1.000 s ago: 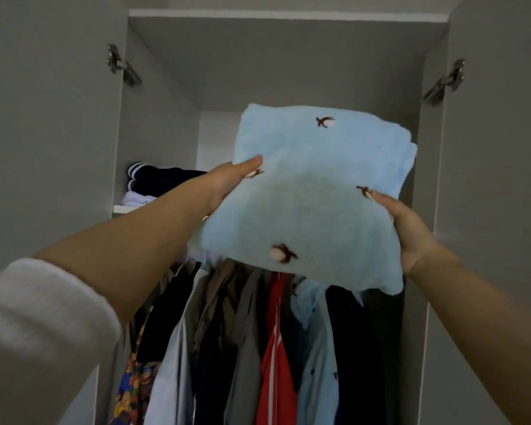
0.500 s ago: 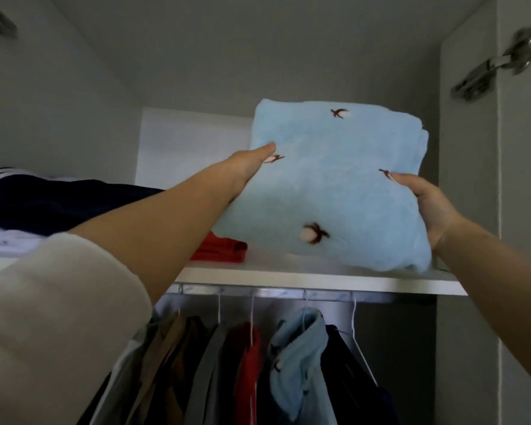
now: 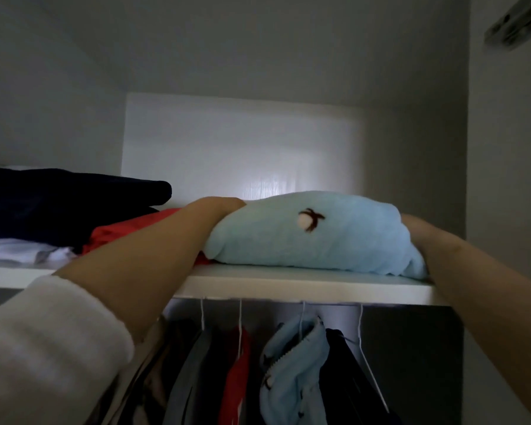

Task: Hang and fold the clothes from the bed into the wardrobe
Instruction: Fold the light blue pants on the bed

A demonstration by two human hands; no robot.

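A folded light blue fleece garment [image 3: 334, 237] with small brown-and-white motifs lies on the wardrobe's white top shelf [image 3: 288, 286], at its right end. My left hand [image 3: 218, 210] holds its left end and my right hand [image 3: 417, 228] its right end. The garment hides the fingers of both hands. Both forearms reach up over the shelf's front edge.
A folded red garment [image 3: 120, 231] lies just left of the blue one, under my left arm. Further left is a navy stack [image 3: 59, 194] over white clothes [image 3: 19, 250]. Below the shelf hang a light blue jacket [image 3: 292, 369], a red top [image 3: 236, 372] and dark clothes. A door hinge [image 3: 515, 26] is at the upper right.
The blue garment went from being held up, tilted in front of the shelf, to lying flat on it. Both hands moved forward and down with it, and the view came closer.
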